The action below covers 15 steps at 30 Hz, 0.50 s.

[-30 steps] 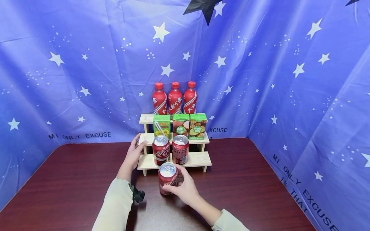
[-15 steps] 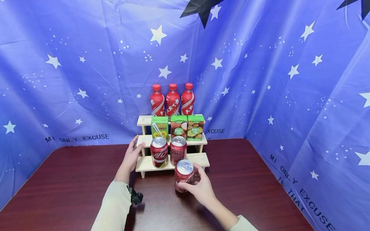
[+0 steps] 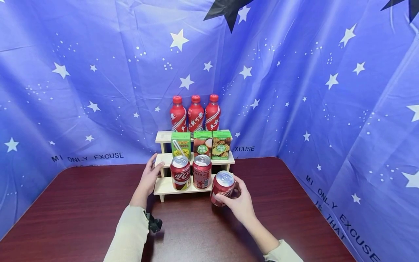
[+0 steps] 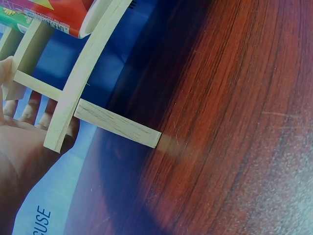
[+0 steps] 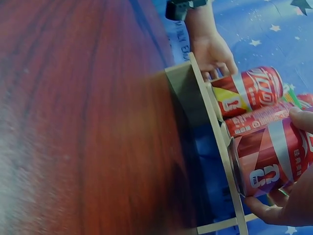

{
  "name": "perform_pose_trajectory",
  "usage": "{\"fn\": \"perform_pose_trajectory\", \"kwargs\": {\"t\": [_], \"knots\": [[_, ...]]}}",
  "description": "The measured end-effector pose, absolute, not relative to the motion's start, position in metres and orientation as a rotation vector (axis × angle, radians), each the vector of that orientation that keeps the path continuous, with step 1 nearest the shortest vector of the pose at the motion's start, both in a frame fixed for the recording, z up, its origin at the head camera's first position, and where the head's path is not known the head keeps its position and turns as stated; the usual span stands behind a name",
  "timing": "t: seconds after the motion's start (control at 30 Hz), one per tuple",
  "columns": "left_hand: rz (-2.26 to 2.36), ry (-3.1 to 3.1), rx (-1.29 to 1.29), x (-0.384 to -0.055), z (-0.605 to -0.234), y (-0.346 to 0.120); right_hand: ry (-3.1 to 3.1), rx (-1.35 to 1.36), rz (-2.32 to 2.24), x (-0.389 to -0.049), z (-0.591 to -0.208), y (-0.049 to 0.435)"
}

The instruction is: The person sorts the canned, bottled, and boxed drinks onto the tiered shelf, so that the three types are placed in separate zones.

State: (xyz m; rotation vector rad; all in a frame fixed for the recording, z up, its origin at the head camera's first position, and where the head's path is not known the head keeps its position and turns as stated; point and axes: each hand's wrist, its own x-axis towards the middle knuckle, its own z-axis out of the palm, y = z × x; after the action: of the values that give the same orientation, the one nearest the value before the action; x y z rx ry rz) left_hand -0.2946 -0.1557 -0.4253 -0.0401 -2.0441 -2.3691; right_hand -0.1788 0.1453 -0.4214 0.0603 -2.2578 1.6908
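My right hand [image 3: 240, 200] grips a red cola can [image 3: 223, 188] by its side, thumb in front. The can tilts at the front edge of the lowest step, right of two cola cans [image 3: 180, 173] standing there. In the right wrist view the held can [image 5: 269, 159] has its base close to the step's edge; whether it touches is unclear. My left hand [image 3: 150, 176] holds the left end of the three-step wooden stand [image 3: 163, 186], thumb on the middle step. In the left wrist view its fingers lie behind the stand's wooden strips [image 4: 73, 98].
Juice boxes in green and brown [image 3: 203, 145] stand on the middle step, one with a straw. Three red bottles [image 3: 195, 114] line the top step. The dark wood table [image 3: 98, 203] meets a blue starry cloth [image 3: 131, 72] behind and at the right.
My right hand has carried the cola can rightward and up from in front of the stand to the lowest step's right part. The left hand stays at the stand; the head view shifted slightly.
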Motion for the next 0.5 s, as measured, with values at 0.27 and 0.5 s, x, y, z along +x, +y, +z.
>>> {"fn": "perform_pose_trajectory", "kwargs": {"t": [0.27,0.5], "knots": [[-2.336,-2.035,-0.022,-0.311,-0.446,-0.159,-2.187,0.033,1.745,-0.193,-0.420,0.153],[-2.340,-2.035,-0.028,-0.310,-0.443,-0.159,-2.176,-0.024,1.723,-0.201,-0.413,0.156]]}}
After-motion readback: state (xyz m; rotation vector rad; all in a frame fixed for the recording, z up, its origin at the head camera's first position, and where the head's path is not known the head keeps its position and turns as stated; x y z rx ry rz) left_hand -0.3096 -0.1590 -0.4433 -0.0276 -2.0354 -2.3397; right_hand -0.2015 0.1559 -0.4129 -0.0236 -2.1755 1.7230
